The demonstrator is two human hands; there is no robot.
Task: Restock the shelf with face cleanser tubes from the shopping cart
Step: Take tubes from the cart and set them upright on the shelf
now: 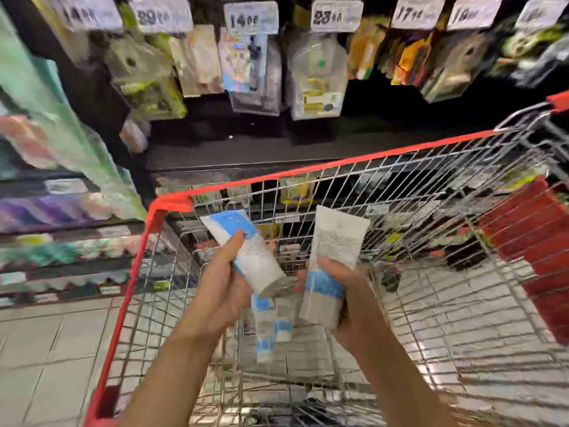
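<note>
My left hand grips a white and blue face cleanser tube, tilted with its flat end up to the left. My right hand holds a second white tube with a blue band, standing nearly upright. Both hands are above the wire shopping cart with its red rim. Below the hands, more blue and white tubes lie in the cart's basket, blurred. The dark shelf stands just beyond the cart's front.
Packets hang on pegs under price tags above the shelf. Colourful blurred shelves run along the left. The cart's red child seat flap is at the right. Pale floor tiles lie to the left of the cart.
</note>
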